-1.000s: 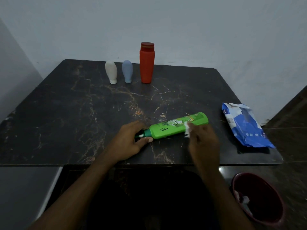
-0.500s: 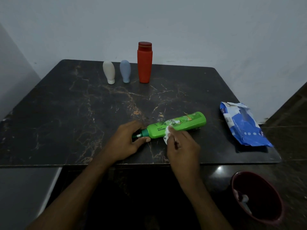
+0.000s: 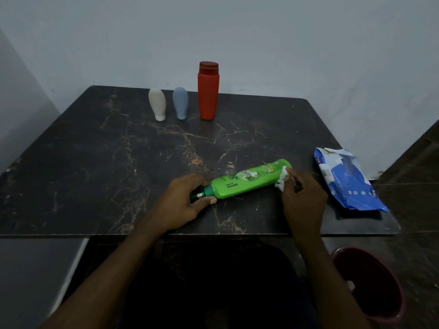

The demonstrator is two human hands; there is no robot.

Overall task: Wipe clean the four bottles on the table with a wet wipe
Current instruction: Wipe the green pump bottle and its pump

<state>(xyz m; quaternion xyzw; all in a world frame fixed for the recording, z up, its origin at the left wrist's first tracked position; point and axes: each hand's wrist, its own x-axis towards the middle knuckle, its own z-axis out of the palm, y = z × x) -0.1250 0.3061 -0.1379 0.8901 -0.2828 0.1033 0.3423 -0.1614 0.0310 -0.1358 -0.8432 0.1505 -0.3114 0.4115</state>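
1. Green bottle [image 3: 247, 179] lies on its side near the front edge of the dark table [image 3: 95, 162]. Its cap end points to the person's left and its base end angles away to the right.
2. Left hand [image 3: 183, 203] grips the cap end, fingers and thumb curled round the neck, steadying the bottle on the tabletop.
3. Right hand [image 3: 303, 198] pinches a crumpled white wet wipe [image 3: 282, 178] in its fingertips and presses it against the bottle's base end.
4. The step in hand, as I read it, is wiping the green bottle along its length, with the wipe now at the far limit of a stroke.
5. At the back, three more bottles stand upright in a close row, well apart from both hands: a white bottle [image 3: 157, 104], a blue bottle [image 3: 180, 103] and a tall red bottle [image 3: 208, 91]. I cannot tell whether any of them has been wiped.
6. A blue wipe pack [image 3: 346, 181] lies at the table's right edge, near the right hand. A dark red bin [image 3: 370, 286] sits on the floor below that corner with something white inside.
7. The next move probably calls for drawing the wipe back toward the cap. The left hand would then roll the bottle so the side facing the table, hidden from here, comes up for its turn.
8. A round bottle lying flat will want to roll, so the neck grip needs to be firm while the wipe presses down.
9. After that, the green bottle can go aside, and it is a long reach to the back row.
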